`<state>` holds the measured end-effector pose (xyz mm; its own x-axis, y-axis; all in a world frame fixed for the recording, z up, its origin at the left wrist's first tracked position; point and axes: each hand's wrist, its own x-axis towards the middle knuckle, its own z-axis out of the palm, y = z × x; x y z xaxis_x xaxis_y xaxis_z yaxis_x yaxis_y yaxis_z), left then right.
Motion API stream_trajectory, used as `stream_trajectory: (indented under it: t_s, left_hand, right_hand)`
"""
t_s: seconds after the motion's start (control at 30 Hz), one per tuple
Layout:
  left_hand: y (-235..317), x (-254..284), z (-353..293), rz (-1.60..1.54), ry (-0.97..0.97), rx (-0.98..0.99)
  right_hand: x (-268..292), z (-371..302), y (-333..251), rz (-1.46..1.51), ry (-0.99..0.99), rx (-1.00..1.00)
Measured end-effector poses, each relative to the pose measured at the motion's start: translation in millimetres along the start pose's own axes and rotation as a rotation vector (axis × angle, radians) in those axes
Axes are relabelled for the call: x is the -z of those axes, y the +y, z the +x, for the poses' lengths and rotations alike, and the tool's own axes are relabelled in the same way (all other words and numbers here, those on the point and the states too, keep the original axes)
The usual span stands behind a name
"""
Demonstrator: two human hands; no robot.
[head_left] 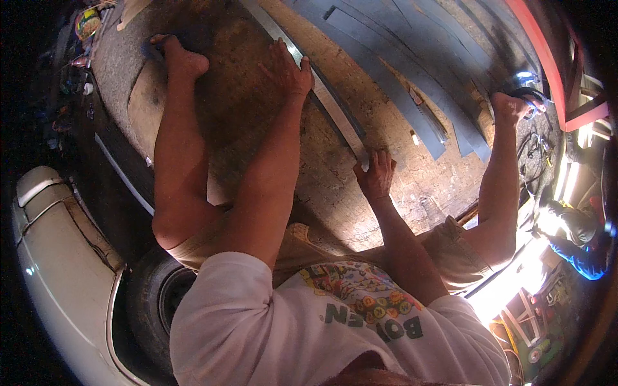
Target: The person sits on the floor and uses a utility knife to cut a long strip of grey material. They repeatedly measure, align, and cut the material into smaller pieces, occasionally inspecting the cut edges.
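Note:
A long metal straightedge (pixel 331 111) lies slantwise on the brown board, with a narrow dark strip along its right side. My left hand (pixel 288 74) lies palm down across its far part, fingers spread, the thumb on the metal. At the near end of the straightedge, my right hand (pixel 376 177) rests on the board with its fingers stretched out. The thumb and index finger are beside that end and touch it. Whether the strip is fixed to the straightedge I cannot tell.
Several grey sheet strips (pixel 386 71) lie on the stained board (pixel 347 212) at the right. My bare legs stretch along both sides. A white vehicle panel (pixel 71 270) and a tyre (pixel 154 293) are at the left. A red frame (pixel 541 58) stands far right, near dark cables (pixel 534 151).

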<state>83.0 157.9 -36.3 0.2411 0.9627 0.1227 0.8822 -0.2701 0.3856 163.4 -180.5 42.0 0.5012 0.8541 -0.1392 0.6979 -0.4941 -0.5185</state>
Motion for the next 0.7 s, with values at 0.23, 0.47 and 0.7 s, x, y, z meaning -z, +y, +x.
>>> stream_trajectory:
  t_s: [0.23, 0.47, 0.7]
  left_hand:
    - [17.5, 15.7, -2.1, 0.011, -0.022, -0.021]
    - [7.9, -23.8, 5.6, -0.035, -0.019, -0.005]
    - [-12.5, -41.9, 9.2, -0.405, 0.009, -0.02]
  right_hand:
    - [-5.2, -0.6, 2.7, -0.019, 0.073, 0.026]
    - [-5.6, 0.1, 7.1, -0.045, 0.097, 0.022]
    - [-5.0, -4.9, 8.9, -0.031, 0.132, 0.02]
